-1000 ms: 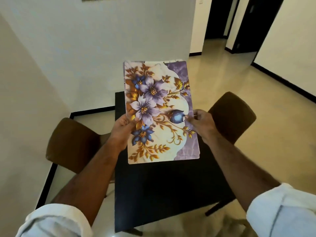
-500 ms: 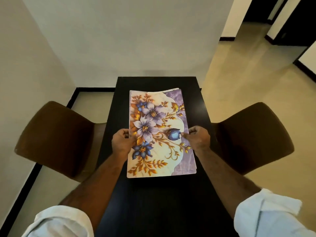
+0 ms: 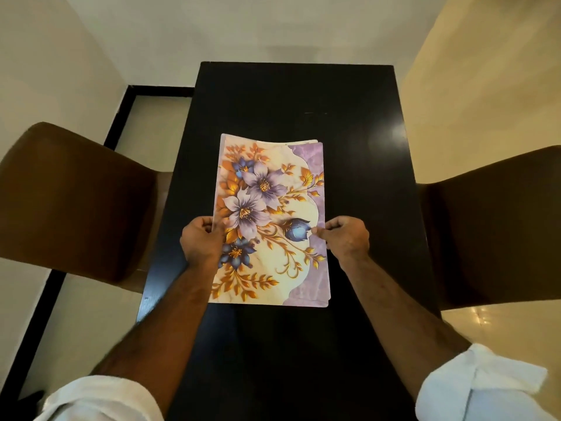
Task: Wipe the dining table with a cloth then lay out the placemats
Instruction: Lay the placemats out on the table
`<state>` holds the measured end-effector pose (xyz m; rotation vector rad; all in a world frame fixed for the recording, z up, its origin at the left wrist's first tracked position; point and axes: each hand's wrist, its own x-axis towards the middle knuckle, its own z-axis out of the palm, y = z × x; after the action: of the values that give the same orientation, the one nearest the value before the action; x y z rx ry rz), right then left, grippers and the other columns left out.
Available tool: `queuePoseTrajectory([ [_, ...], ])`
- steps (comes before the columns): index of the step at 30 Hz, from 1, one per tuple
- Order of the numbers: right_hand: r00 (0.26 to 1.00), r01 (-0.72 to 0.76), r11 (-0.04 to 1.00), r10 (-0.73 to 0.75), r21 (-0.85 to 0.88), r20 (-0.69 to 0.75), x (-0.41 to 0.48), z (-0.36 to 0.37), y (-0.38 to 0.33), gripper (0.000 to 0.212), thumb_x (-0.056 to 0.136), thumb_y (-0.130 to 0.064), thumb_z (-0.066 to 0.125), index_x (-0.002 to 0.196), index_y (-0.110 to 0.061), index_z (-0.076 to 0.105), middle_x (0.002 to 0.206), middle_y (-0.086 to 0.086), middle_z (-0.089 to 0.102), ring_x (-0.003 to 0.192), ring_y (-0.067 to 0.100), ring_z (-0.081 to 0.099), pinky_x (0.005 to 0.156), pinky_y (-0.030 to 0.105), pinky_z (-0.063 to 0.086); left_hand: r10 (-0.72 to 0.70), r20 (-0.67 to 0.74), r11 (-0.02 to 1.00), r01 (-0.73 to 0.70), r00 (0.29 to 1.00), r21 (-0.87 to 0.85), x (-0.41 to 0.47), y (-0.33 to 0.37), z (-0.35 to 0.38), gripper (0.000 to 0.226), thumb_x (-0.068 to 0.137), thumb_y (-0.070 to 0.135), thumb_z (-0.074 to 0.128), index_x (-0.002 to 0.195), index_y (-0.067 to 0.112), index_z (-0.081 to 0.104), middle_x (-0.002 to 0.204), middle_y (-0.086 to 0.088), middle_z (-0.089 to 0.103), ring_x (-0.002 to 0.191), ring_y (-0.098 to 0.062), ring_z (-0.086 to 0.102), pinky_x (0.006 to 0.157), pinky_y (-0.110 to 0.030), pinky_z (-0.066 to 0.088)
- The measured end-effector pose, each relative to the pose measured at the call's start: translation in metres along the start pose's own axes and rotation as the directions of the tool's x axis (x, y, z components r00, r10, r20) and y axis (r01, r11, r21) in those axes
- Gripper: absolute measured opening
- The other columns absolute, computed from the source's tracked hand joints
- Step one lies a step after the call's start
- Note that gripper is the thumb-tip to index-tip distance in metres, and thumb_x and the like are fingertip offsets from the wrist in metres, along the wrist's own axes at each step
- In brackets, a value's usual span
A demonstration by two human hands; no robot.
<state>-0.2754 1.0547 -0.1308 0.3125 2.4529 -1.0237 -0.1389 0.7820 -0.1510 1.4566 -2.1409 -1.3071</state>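
A stack of floral placemats (image 3: 273,214), cream and purple with blue and gold flowers, is held over the middle of the black dining table (image 3: 349,123). My left hand (image 3: 202,241) grips the stack's left edge. My right hand (image 3: 344,238) pinches the right edge between thumb and fingers. Slightly offset edges at the stack's top and right show more than one mat. No cloth is in view.
A brown chair (image 3: 73,202) stands against the table's left side and another brown chair (image 3: 491,226) against its right side. A white wall rises just beyond the table's far end. Beige floor shows on both sides.
The placemats have come down from an upright, raised position to low over the table. My view has tilted down, so the doorway is out of sight. Both hands keep their grip.
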Motion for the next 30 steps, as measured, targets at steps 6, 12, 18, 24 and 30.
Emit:
queuePoseTrajectory([
  [6, 0.999, 0.016, 0.999, -0.014, -0.03, 0.049, -0.018, 0.026, -0.03, 0.028, 0.084, -0.038, 0.098, 0.08, -0.024, 0.073, 0.082, -0.004, 0.077, 0.077, 0.018, 0.076, 0.072, 0.04, 0.066, 0.009, -0.058, 0.997, -0.004, 0.998, 0.076, 0.015, -0.009, -0.03, 0.032, 0.102, 0.038, 0.08, 0.115, 0.01, 0.077, 0.105, -0.005, 0.08, 0.094, -0.022, 0.076, 0.079, -0.039, 0.064],
  [12, 0.996, -0.088, 0.987, 0.089, -0.138, 0.007, -0.029, 0.042, -0.032, 0.031, 0.088, -0.039, 0.094, 0.086, -0.023, 0.067, 0.083, -0.002, 0.071, 0.071, 0.013, 0.065, 0.055, 0.028, 0.043, 0.035, -0.045, 0.977, -0.025, 0.998, 0.212, 0.021, -0.018, -0.039, 0.035, 0.106, 0.044, 0.073, 0.113, 0.011, 0.078, 0.106, -0.006, 0.077, 0.09, -0.022, 0.073, 0.072, -0.032, 0.054],
  [18, 0.997, -0.072, 0.977, 0.066, -0.199, -0.035, -0.032, 0.046, -0.031, 0.023, 0.094, -0.041, 0.089, 0.096, -0.024, 0.073, 0.088, -0.003, 0.07, 0.075, 0.014, 0.065, 0.065, 0.032, 0.054, 0.132, -0.017, 0.94, -0.12, 0.991, 0.32, 0.016, -0.015, -0.036, 0.037, 0.109, 0.047, 0.069, 0.125, 0.014, 0.07, 0.114, -0.006, 0.073, 0.097, -0.024, 0.073, 0.079, -0.043, 0.065],
  [24, 0.994, 0.022, 0.995, -0.032, -0.102, -0.103, -0.048, 0.048, -0.033, 0.016, 0.096, -0.032, 0.086, 0.101, -0.027, 0.072, 0.09, -0.009, 0.069, 0.075, 0.007, 0.064, 0.059, 0.026, 0.047, 0.123, 0.02, 0.911, -0.121, 0.992, 0.394, 0.016, -0.015, -0.033, 0.036, 0.108, 0.045, 0.071, 0.127, 0.014, 0.075, 0.121, -0.01, 0.075, 0.103, -0.03, 0.075, 0.081, -0.046, 0.063],
  [30, 0.99, 0.118, 0.971, -0.131, 0.206, 0.049, -0.057, 0.053, -0.034, 0.024, 0.098, -0.017, 0.085, 0.115, -0.023, 0.07, 0.113, -0.007, 0.075, 0.103, 0.011, 0.077, 0.081, 0.037, 0.07, 0.154, 0.04, 0.923, -0.158, 0.987, 0.351, 0.023, -0.019, -0.035, 0.034, 0.112, 0.043, 0.064, 0.133, 0.017, 0.072, 0.122, -0.008, 0.075, 0.105, -0.028, 0.074, 0.08, -0.039, 0.057],
])
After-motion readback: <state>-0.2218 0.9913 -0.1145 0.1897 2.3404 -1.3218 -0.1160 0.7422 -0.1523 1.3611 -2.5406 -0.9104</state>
